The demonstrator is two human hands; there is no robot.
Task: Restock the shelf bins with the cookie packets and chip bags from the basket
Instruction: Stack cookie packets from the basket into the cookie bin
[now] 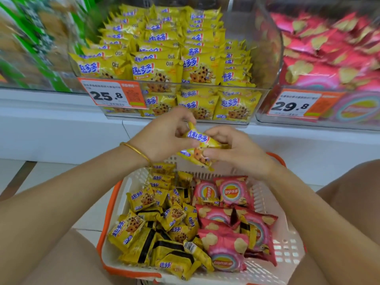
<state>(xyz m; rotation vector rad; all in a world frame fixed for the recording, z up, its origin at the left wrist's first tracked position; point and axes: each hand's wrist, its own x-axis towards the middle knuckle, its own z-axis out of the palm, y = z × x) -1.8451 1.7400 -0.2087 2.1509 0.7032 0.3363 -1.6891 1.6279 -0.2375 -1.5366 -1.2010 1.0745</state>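
- The left hand [164, 133] and right hand [234, 150] meet above the basket, both pinching yellow cookie packets [200, 150]; at least two packets sit between the fingers, one atop the other.
- The left thumb and fingertips close on the upper packet's left edge; the right fingers curl around the right side and under the lower packet.
- A gold bangle [136, 151] circles the left wrist.
- Just below, the white basket [285, 249] with orange rim holds a loose heap of yellow cookie packets on its left and pink chip bags [228, 241] on its right.
- Beyond the hands, nothing blocks the way to the clear cookie bin [242, 120], packed with upright rows of the same yellow packets; a price tag [112, 95] reading 25.8 is stuck on its front.
- To the right, the clear chip bin [267, 118] holds pink bags, tagged 29.8 [296, 104].
- A blurred bin of green packs [30, 48] stands at left.
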